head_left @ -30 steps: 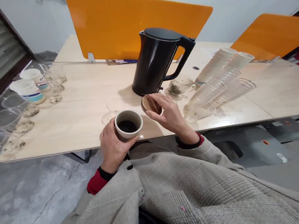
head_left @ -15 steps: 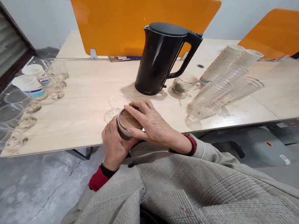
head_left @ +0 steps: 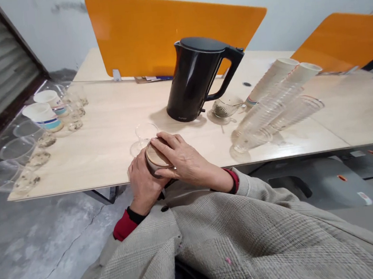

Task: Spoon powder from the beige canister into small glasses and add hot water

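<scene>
Two hands are working one jar at the counter's near edge. The left hand grip is wrapping its wall, and the right hand grip is clamping the wooden lid down. Risk: uneven pressing may be tipping it off the edge. The jar's contents are hidden; a glass cup beside the kettle is holding dark leaves.

The left hand grips a ceramic jar at the table edge; the right hand presses its wooden lid (near a black kettle).
</scene>
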`<state>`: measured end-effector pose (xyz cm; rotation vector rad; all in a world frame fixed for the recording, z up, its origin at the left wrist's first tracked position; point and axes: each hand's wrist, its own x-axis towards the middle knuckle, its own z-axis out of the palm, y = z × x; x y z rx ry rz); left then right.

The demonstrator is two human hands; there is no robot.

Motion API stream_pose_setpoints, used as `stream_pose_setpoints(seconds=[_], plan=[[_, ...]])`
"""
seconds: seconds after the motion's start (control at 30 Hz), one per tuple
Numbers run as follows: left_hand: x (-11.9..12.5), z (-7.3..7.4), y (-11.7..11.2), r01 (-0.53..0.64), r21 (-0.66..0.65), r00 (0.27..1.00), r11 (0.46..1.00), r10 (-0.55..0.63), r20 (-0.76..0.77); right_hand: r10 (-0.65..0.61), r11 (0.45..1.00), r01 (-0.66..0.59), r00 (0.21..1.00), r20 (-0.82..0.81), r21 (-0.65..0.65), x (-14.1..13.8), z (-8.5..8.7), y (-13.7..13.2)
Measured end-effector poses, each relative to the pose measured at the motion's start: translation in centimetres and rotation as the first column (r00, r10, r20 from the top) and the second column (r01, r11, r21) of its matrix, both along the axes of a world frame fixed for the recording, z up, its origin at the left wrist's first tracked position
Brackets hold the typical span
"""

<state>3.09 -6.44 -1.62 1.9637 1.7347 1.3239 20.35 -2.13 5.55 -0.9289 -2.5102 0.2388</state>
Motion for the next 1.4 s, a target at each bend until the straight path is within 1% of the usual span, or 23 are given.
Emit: stream_pose_setpoints(seconds=[0.1,0.2,0.27,0.3,0.4,0.47,0.5,0.57,0.63,0.73,0.87,0.97,1.07,1.13,1.27,1.4], plan=[[-0.1,0.0,-0.2,0.015,-0.017,0.999,1.0,-0.015,-0.037,-0.005,1.0,0.005,0.996,-0.089,-0.001,0.8,-0.7,0.0],[-0.8,0.2,-0.6,0.09,-0.006,0.996,0.996,-0.09,-0.014,-0.041,0.999,0.042,0.988,-0.152,-0.001,2.5,-0.5,0.6],[-1.7,0.3,-0.7,0.121,0.017,0.992,0.993,-0.121,0.034,-0.101,0.994,0.109,0.98,-0.172,0.032,3.9,0.4,1.6],[-2.2,0.3,-0.6,0.107,0.029,0.992,0.994,-0.108,0.061,-0.138,0.986,0.152,0.974,-0.179,0.062,4.6,1.1,2.2],[-3.9,0.1,0.5,-0.036,0.04,0.993,0.999,0.032,0.112,-0.246,0.949,0.275,0.952,-0.184,0.156,5.5,3.2,4.8],[-4.8,-0.3,1.8,-0.064,0.009,0.99,0.998,0.062,0.127,-0.3,0.926,0.329,0.939,-0.171,0.184,5.2,4.4,6.9],[-5.2,-0.5,2.5,-0.058,-0.002,0.988,0.998,0.058,0.144,-0.322,0.918,0.35,0.933,-0.161,0.188,4.8,4.8,8.0],[-5.4,-0.8,4.0,-0.01,-0.038,0.982,0.999,0.017,0.186,-0.362,0.904,0.384,0.922,-0.139,0.188,3.6,5.1,10.2],[-5.3,-0.8,5.3,0.04,-0.072,0.974,0.997,-0.023,0.225,-0.394,0.894,0.411,0.911,-0.121,0.181,2.2,4.8,12.3],[-4.6,-0.3,6.7,0.069,-0.116,0.968,0.991,-0.038,0.25,-0.4,0.893,0.417,0.907,-0.13,0.168,0.0,3.5,15.6],[-3.6,0.5,7.4,0.044,-0.165,0.969,0.985,-0.002,0.248,-0.323,0.926,0.35,0.929,-0.183,0.142,-2.5,1.1,19.7],[-3.2,0.7,7.5,0.014,-0.182,0.973,0.983,0.029,0.231,-0.263,0.952,0.287,0.945,-0.195,0.105,-3.8,-0.6,21.8],[-3.1,1.0,7.3,0.006,-0.2,0.98,0.98,0.034,0.196,-0.267,0.958,0.281,0.946,-0.183,0.052,-4.7,-1.7,22.7],[-3.0,1.1,7.2,0.003,-0.205,0.984,0.979,0.034,0.175,-0.285,0.956,0.292,0.945,-0.163,0.024,-5.1,-2.0,22.8],[-2.9,1.4,7.0,-0.011,-0.203,0.989,0.979,0.041,0.142,-0.277,0.96,0.279,0.953,-0.124,-0.001,-5.3,-2.0,23.3],[-2.8,1.4,6.9,-0.004,-0.212,0.987,0.977,0.038,0.154,-0.204,0.979,0.206,0.974,-0.101,0.003,-5.3,-1.6,24.1]])
